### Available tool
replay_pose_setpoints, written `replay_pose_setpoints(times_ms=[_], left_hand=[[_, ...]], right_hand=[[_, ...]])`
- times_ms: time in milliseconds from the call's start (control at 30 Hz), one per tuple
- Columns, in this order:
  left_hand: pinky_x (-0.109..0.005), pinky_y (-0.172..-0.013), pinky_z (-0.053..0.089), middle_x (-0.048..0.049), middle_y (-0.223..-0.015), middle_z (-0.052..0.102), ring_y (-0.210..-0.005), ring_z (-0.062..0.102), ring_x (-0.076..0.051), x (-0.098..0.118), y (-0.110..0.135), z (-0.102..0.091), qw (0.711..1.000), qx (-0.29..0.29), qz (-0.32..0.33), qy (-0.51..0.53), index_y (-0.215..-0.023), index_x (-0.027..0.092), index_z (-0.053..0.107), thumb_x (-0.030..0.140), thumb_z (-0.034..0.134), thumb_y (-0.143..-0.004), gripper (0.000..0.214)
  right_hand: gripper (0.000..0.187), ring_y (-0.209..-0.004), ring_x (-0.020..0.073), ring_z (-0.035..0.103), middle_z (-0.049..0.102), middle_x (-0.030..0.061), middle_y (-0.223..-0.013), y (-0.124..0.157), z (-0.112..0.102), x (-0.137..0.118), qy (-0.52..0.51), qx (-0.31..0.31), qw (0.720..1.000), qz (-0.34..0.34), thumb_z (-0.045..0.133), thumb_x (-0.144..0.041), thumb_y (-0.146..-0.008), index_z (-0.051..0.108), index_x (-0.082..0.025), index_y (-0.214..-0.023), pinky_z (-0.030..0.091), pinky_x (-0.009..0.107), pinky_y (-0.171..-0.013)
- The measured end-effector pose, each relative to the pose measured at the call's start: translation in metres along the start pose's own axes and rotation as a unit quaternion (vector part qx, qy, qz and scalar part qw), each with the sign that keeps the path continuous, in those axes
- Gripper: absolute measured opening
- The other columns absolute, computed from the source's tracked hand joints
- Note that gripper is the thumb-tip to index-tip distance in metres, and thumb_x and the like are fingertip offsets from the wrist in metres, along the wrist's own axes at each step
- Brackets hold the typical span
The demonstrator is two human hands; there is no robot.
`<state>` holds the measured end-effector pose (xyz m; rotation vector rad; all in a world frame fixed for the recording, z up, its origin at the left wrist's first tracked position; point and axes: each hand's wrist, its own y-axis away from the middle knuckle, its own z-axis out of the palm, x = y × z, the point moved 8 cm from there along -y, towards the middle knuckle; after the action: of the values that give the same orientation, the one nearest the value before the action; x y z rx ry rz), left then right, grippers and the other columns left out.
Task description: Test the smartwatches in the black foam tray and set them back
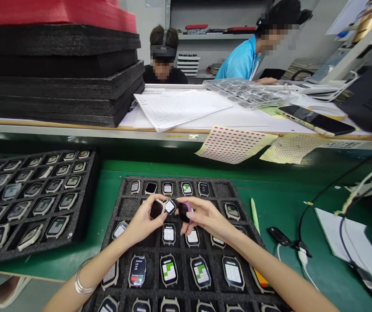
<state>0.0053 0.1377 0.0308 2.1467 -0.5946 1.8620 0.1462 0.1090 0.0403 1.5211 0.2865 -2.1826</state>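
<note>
My left hand is closed on two small watch bodies, a dark one and one with a lit white screen. My right hand pinches a third watch body with a dark face and pink edge. Both hands hover close together over the black foam tray in front of me. Its pockets hold several watch bodies, many with lit screens.
A second foam tray of watches lies at the left on the green mat. A green pen, cables with a charger and papers lie at the right. Sticker sheets hang off the raised shelf. Two people sit behind.
</note>
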Motion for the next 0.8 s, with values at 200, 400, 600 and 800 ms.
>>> replay_pose_setpoints(times_ms=[200, 400, 600, 800], left_hand=[[-0.030, -0.087, 0.040, -0.0035, -0.101, 0.058, -0.097, 0.053, -0.020, 0.005, 0.002, 0.000, 0.999, -0.009, 0.016, -0.050, -0.106, 0.020, 0.053, 0.012, 0.053, -0.077, 0.030], [-0.029, -0.087, 0.039, -0.0035, -0.103, 0.058, -0.097, 0.053, -0.020, 0.007, 0.003, 0.001, 0.998, -0.019, 0.017, -0.061, -0.108, 0.020, 0.052, 0.014, 0.052, -0.078, 0.031], [-0.030, -0.090, 0.038, -0.0042, -0.107, 0.059, -0.102, 0.053, -0.021, 0.006, -0.001, 0.000, 0.997, -0.019, 0.022, -0.071, -0.109, 0.020, 0.051, 0.015, 0.052, -0.078, 0.032], [-0.030, -0.087, 0.040, -0.0037, -0.102, 0.060, -0.096, 0.055, -0.020, 0.005, -0.001, 0.003, 0.992, -0.043, 0.020, -0.113, -0.108, 0.020, 0.050, 0.014, 0.051, -0.078, 0.031]], right_hand=[[0.045, -0.062, 0.0206, 0.070, 0.066, 0.0084, -0.090, 0.001, -0.006, 0.002, 0.002, 0.010, 1.000, 0.013, 0.072, -0.031, -0.079, 0.058, -0.015, -0.119, 0.058, 0.032, -0.058], [0.044, -0.061, 0.0199, 0.071, 0.064, 0.0072, -0.091, 0.000, -0.009, 0.000, 0.013, 0.025, 1.000, 0.003, 0.072, -0.028, -0.079, 0.058, -0.016, -0.119, 0.059, 0.031, -0.057], [0.043, -0.061, 0.0191, 0.071, 0.062, 0.0073, -0.094, -0.001, -0.009, 0.001, 0.026, 0.022, 0.999, 0.003, 0.070, -0.027, -0.080, 0.058, -0.016, -0.120, 0.059, 0.030, -0.058], [0.041, -0.059, 0.0176, 0.070, 0.062, 0.0065, -0.092, -0.001, -0.014, -0.002, 0.053, 0.027, 0.998, -0.010, 0.070, -0.026, -0.080, 0.059, -0.016, -0.119, 0.059, 0.029, -0.055]])
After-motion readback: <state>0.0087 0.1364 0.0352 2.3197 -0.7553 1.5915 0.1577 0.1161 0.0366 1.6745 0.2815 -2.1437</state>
